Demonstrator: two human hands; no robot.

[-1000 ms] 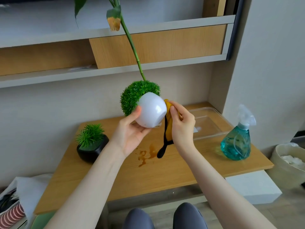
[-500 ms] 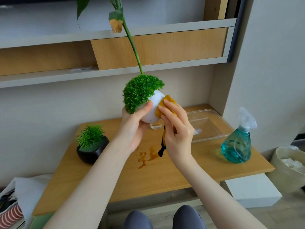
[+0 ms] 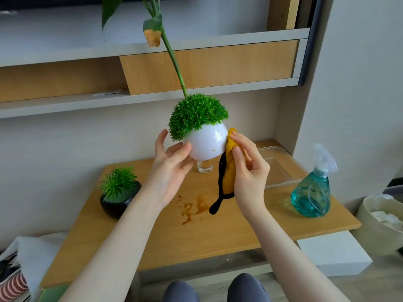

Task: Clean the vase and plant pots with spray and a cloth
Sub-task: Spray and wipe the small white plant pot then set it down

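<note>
A round white plant pot [image 3: 206,141] topped with a green artificial bush is held up above the wooden table [image 3: 218,227]. My left hand [image 3: 170,166] supports it from the lower left with thumb and fingertips. My right hand [image 3: 246,171] presses a yellow cloth with black trim [image 3: 229,173] against the pot's right side. Behind the pot stands a small glass vase [image 3: 205,166] with a long green stem; most of the vase is hidden. A black pot with a spiky green plant [image 3: 118,192] sits at the table's left. A blue spray bottle [image 3: 314,188] stands at the right.
A clear plastic tray [image 3: 281,168] lies at the table's back right. Brown liquid stains [image 3: 192,209] mark the middle of the table. A pale waste bin [image 3: 381,223] stands at the right on the floor, fabric items at the lower left. Shelves run above.
The white pot has been turned from tilted on its side to upright. My right hand with the cloth has shifted along the pot's right side.
</note>
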